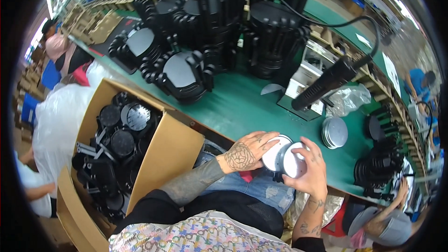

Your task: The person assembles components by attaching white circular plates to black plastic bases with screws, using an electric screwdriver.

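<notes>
My left hand (247, 153) is closed on a black round base (276, 155) whose upper face is pale and silvery, held over my lap at the table's near edge. Between the thumb and fingers of my right hand (310, 170) is a silver metal disc (293, 160), tilted and overlapping the base's right side. The fingers partly cover both pieces, so whether they touch cannot be told. Just beyond my right hand, a stack of silver discs (335, 132) rests on the green table (233, 107).
A corded black handheld tool (323, 84) hangs over a silver metal box (303, 84). Black pronged assemblies (184, 77) are stacked at the back and right. An open cardboard box (161, 147) of black parts stands left. Other people (380, 224) sit at both sides.
</notes>
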